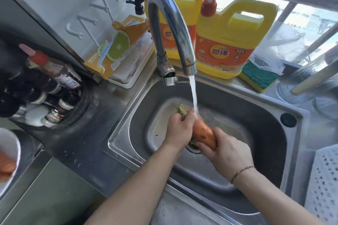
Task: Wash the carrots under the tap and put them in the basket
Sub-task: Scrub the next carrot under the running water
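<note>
Both hands hold one carrot (pixel 204 132) over the drain of the stainless steel sink (pixel 259 115). The left hand (pixel 180 129) wraps its curled fingers round the thick top end, where a stub of green stalk pokes out past the knuckles. The right hand (pixel 226 151) grips the lower end, thumb lying along the orange skin, which is smooth and wet with a few dark specks. Between the two grips the bare middle of the carrot shows, tapered and slightly tilted.

A thin white stream of water (pixel 194 97) falls from the curved chrome tap (pixel 170 23) and strikes the carrot just beside the left hand's fingers. The sink bowl beneath the grip is dull, scuffed metal with rounded corners.

Well to the right of the right hand lies a white perforated plastic basket (pixel 323 179), only partly in view. Far to the left of the left hand, a white bowl (pixel 14 144) holds blurred orange pieces. Beyond the tap stand two yellow detergent jugs (pixel 230 38) with red pumps, and a green-and-yellow sponge (pixel 258 76).
</note>
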`<state>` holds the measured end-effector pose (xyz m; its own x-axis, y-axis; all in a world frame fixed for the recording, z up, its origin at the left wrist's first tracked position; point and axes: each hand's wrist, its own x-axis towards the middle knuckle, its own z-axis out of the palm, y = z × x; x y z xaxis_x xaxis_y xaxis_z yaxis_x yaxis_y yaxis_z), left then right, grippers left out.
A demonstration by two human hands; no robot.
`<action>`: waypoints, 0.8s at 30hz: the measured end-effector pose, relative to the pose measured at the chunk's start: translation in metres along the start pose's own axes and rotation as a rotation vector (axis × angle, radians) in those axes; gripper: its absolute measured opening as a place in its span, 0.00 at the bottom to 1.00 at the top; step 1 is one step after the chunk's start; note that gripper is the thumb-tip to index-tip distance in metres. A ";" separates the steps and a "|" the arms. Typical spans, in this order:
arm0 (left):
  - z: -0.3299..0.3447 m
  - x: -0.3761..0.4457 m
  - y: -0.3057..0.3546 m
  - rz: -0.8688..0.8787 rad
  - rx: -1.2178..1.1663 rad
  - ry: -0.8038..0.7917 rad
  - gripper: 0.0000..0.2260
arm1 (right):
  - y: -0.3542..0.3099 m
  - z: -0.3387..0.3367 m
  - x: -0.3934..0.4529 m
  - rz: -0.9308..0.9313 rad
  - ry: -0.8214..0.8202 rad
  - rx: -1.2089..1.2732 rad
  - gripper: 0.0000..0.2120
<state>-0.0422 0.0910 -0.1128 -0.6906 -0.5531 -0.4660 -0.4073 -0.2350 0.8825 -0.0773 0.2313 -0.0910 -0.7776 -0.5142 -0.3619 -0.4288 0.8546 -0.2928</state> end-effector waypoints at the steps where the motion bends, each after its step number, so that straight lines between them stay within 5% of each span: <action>1: 0.002 -0.001 0.002 -0.027 0.024 0.029 0.15 | -0.002 0.002 -0.001 0.001 -0.004 0.022 0.21; 6: -0.021 -0.007 0.011 -0.071 -0.182 -0.373 0.12 | 0.015 -0.012 0.009 0.016 -0.291 0.743 0.16; 8: -0.022 -0.008 0.013 -0.056 -0.204 -0.387 0.12 | 0.011 -0.016 0.011 -0.021 -0.237 0.461 0.18; 12: 0.000 -0.003 0.027 -0.088 -0.168 -0.101 0.11 | -0.014 -0.009 0.003 0.029 0.012 -0.045 0.22; 15: 0.000 -0.002 0.030 -0.100 -0.094 -0.075 0.12 | -0.014 -0.002 0.002 0.036 0.028 -0.001 0.22; 20: -0.024 -0.015 0.023 -0.032 -0.173 -0.459 0.08 | 0.013 -0.005 0.013 0.031 -0.262 0.678 0.18; 24: -0.008 -0.006 0.010 -0.032 -0.104 -0.148 0.06 | 0.000 -0.006 0.008 -0.001 -0.072 0.099 0.22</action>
<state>-0.0371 0.0858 -0.1005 -0.7614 -0.4224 -0.4918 -0.3720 -0.3366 0.8651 -0.0866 0.2277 -0.0891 -0.7405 -0.5223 -0.4229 -0.3795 0.8443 -0.3783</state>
